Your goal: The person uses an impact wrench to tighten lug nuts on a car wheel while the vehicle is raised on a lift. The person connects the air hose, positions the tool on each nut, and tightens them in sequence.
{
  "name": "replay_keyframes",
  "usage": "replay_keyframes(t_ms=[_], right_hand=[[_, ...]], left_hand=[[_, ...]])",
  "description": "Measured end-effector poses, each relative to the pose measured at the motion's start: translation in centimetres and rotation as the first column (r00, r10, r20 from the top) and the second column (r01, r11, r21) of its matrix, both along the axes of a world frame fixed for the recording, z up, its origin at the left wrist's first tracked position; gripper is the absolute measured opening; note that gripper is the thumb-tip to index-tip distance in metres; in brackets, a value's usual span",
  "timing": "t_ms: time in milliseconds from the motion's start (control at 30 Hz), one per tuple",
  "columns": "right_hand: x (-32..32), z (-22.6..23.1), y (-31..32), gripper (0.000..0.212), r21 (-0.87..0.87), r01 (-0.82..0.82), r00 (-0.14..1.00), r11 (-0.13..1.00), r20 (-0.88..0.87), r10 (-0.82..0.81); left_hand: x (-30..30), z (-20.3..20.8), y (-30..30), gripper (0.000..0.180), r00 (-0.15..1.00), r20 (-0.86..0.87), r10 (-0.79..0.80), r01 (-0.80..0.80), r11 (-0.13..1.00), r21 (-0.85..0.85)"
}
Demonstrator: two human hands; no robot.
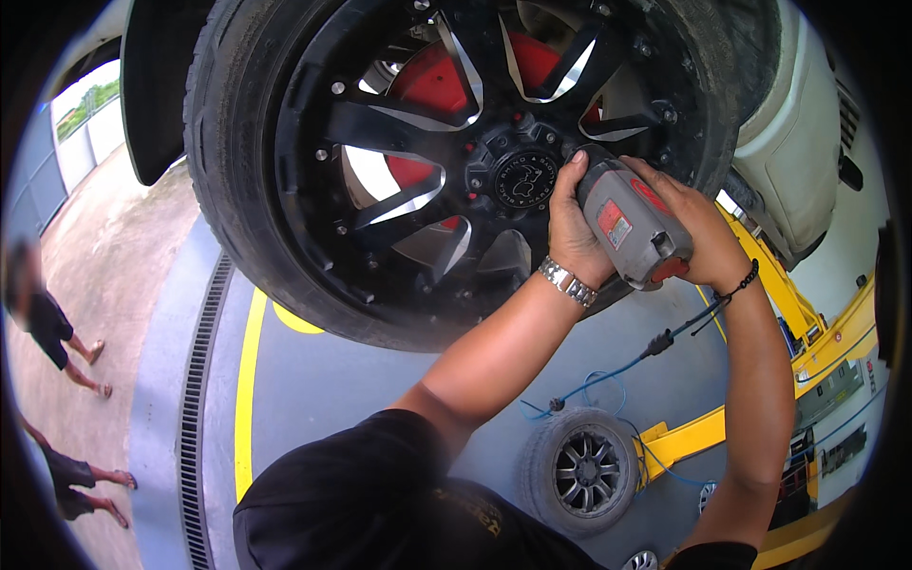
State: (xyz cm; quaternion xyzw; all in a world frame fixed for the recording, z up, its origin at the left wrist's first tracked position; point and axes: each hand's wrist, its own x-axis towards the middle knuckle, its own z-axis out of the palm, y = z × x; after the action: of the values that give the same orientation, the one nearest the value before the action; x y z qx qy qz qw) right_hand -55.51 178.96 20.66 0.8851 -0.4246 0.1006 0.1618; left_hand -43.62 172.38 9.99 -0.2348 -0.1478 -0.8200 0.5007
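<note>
A grey and red impact wrench (617,226) is held up against the hub of a large mounted wheel (380,123). My left hand (576,228), below a metal watch, is closed around the wrench's left side, thumb along its body. On the other side my right hand (701,223) grips the tool, its fingers partly hidden behind it. The wrench's nose points at the lug area beside the round centre cap (524,180); the contact there is hidden. Black spokes with silver cut faces surround the cap, and red brake parts (432,81) show between them.
A blue air hose (608,377) trails below my right wrist. Behind my arms a loose wheel (581,472) lies by a yellow lift arm (689,442). A white vehicle body (793,142) rises at right. A floor grate (197,399) runs at left, near two people.
</note>
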Motion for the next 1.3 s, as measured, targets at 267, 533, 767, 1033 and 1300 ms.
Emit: replay_keyframes(t_ms=[267,533,767,1033,1300], right_hand=[[-1.4,-1.0,-0.9,0.114,-0.037,-0.109,0.992,0.993,0.062,0.111],[-1.1,0.3,-0.3,0.117,-0.028,-0.060,0.996,0.998,-0.066,0.058],[-0.5,0.7,1.4,0.116,-0.023,-0.034,0.998,0.999,-0.056,0.033],[-0.8,-8.0,11.1,0.113,0.113,-0.050,0.962,0.992,0.272,0.018],[4.7,-16.5,6.3,0.107,0.220,-0.049,0.858,0.974,0.509,-0.071]], left_hand=[[0.6,0.2,-0.9,0.049,0.996,0.075,0.047,-0.051,0.997,0.058],[-0.3,-0.3,-2.0,0.049,0.986,0.040,0.160,-0.161,0.987,0.005],[-0.3,0.0,-1.7,0.041,0.997,-0.049,0.059,-0.061,0.998,-0.035],[2.4,-6.4,9.9,0.039,0.982,0.172,0.080,-0.080,0.997,-0.004],[9.8,-11.0,4.9,0.033,0.939,0.303,0.161,-0.155,0.987,-0.045]])
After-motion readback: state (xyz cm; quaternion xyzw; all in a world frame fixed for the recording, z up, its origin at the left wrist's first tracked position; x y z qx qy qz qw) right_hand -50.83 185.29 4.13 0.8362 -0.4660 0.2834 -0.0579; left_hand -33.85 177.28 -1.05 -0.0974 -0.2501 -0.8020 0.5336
